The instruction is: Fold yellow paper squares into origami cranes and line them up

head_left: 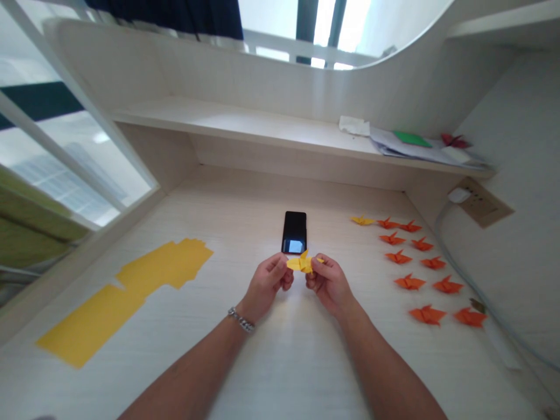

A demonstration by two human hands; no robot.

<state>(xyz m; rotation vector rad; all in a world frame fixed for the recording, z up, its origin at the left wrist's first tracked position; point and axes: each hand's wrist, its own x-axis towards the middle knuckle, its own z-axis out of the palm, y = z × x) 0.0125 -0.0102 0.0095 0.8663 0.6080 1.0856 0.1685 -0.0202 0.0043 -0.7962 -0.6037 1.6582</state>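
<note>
Between my hands, above the white desk (pixel 280 361), is a yellow origami crane (pixel 303 263) with its wings spread sideways. My left hand (pixel 269 281) pinches one wing between thumb and fingers. The other wing is pinched by my right hand (pixel 330 283). Just beyond the crane lies a black phone (pixel 295 228), flat on the desk, its near end lit. A finished yellow crane (pixel 362 220) sits farther back on the right, beside rows of orange cranes (pixel 410 282).
Yellow paper sheets (pixel 96 318) lie overlapping on the left. A cable (pixel 464 271) runs down the right wall from a plugged-in charger (pixel 458 195). The raised shelf (pixel 245 125) holds papers (pixel 406 146), a green sheet (pixel 412 139) and a red folded piece (pixel 455 140).
</note>
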